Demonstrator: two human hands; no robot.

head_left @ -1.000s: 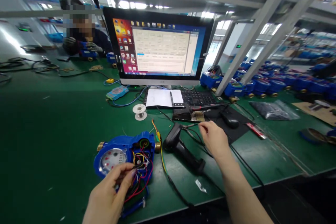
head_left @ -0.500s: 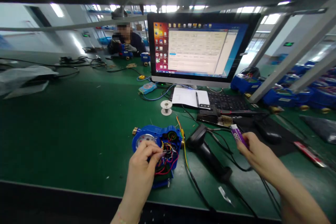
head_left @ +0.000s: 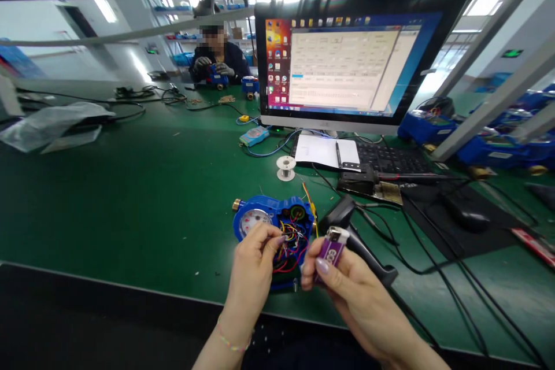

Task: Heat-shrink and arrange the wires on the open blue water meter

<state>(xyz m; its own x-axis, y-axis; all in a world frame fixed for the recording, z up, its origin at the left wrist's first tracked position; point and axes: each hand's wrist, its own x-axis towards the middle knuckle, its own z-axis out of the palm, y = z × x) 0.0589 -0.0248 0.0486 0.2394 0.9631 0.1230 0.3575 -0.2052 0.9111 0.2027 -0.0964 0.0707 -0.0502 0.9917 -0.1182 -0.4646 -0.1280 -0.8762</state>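
A blue water meter [head_left: 260, 217] lies open on the green bench [head_left: 130, 196], its dial to the left and a bundle of coloured wires [head_left: 291, 243] spilling from its cavity. My left hand [head_left: 254, 266] is closed in a pinch on some of those wires above the meter. My right hand [head_left: 347, 292] grips a purple lighter [head_left: 332, 245] upright, its metal top just right of the wires. A black barcode scanner [head_left: 359, 240] lies behind the lighter.
A monitor [head_left: 351, 63], keyboard [head_left: 390, 159], notepad with pen [head_left: 325, 150], solder spool [head_left: 286, 167] and mouse [head_left: 466, 217] sit beyond. Cables cross the bench at right. Blue meters [head_left: 427, 126] stack at the far right. Another person [head_left: 217, 60] works at the far end.
My right hand picked the purple lighter up from near the scanner and carried it left, close to the wires. The left hand stays pinched on the wires. The view shifted.
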